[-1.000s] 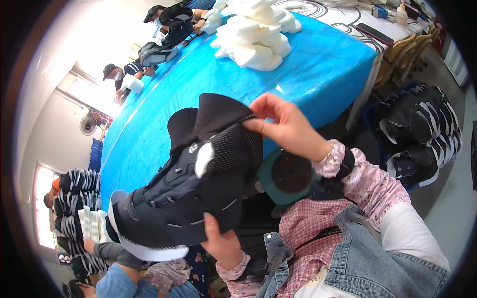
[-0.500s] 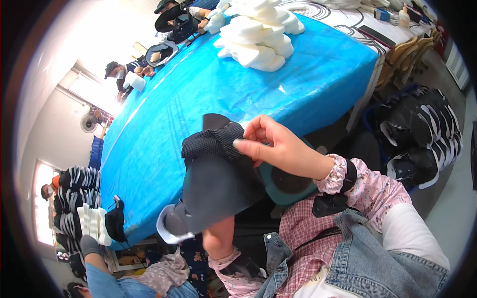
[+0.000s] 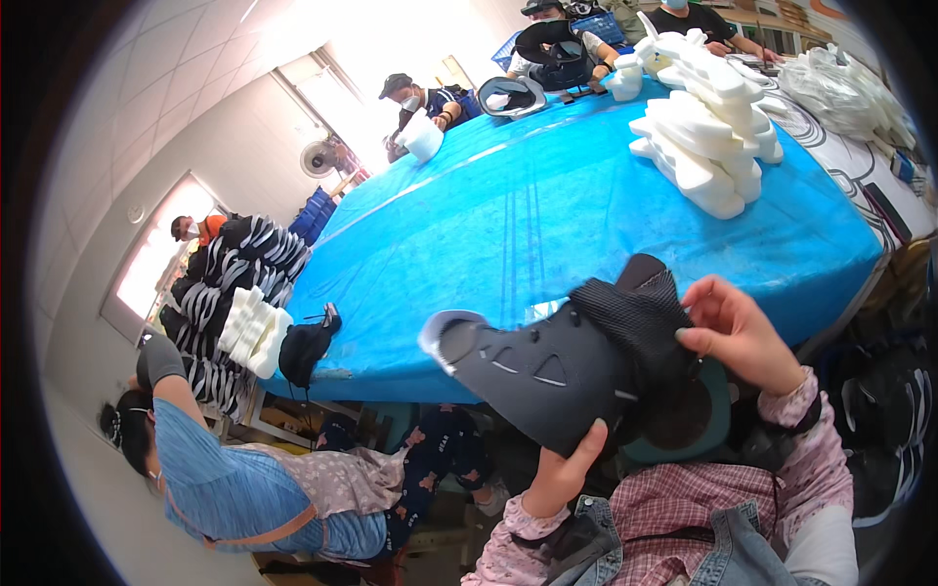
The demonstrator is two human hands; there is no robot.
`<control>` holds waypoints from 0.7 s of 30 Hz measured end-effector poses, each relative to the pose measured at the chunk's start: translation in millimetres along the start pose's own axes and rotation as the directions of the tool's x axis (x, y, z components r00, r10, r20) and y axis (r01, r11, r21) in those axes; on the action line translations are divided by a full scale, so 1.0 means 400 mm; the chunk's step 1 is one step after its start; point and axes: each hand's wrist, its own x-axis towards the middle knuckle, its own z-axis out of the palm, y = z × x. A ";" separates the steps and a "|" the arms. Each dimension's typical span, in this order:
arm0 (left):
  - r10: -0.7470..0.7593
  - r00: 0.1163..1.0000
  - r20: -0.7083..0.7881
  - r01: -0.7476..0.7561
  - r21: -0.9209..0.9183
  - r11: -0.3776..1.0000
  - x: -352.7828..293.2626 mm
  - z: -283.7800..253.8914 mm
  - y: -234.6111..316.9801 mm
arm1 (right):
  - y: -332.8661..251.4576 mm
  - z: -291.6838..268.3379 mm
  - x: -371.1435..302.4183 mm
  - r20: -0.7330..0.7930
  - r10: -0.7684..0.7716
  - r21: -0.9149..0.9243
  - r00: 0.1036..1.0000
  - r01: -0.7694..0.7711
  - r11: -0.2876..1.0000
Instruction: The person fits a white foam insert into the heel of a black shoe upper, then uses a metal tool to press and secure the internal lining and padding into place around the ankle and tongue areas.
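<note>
A black boot upper (image 3: 547, 376) with a mesh-lined collar and a pale rim at its toe end is held over the near edge of the table. My left hand (image 3: 567, 474) grips it from below, with the thumb against its side and the other fingers hidden behind it. At the collar, my right hand (image 3: 733, 332) has thumb and fingers bent in a pinch on the edge of the black mesh lining (image 3: 640, 313).
A blue-covered table (image 3: 459, 234) spreads ahead, with white foam-like pieces (image 3: 708, 146) piled at its far right. A black upper (image 3: 311, 347) lies at the left edge. Beside me a co-worker in blue (image 3: 244, 469) bends near stacked uppers (image 3: 234, 259). A teal stool (image 3: 684, 430) stands close.
The view has swung left. The boot upper has turned so its side and toe end now show, and my left hand's thumb has come into sight on it. The right hand stays at the collar.
</note>
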 end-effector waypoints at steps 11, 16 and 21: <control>0.144 0.942 0.302 -0.234 0.288 0.929 0.016 0.010 0.035 | 0.012 -0.006 -0.024 -0.035 0.181 0.549 0.983 -0.132 0.825; 0.023 0.917 0.399 -0.119 0.216 0.969 -0.004 0.012 0.060 | -0.029 -0.045 -0.012 -0.334 -0.183 -0.051 0.924 0.177 0.983; -0.102 0.994 -0.048 0.095 -0.118 0.988 0.001 -0.012 0.085 | -0.030 -0.033 -0.020 -0.201 -0.029 0.223 0.979 0.075 0.972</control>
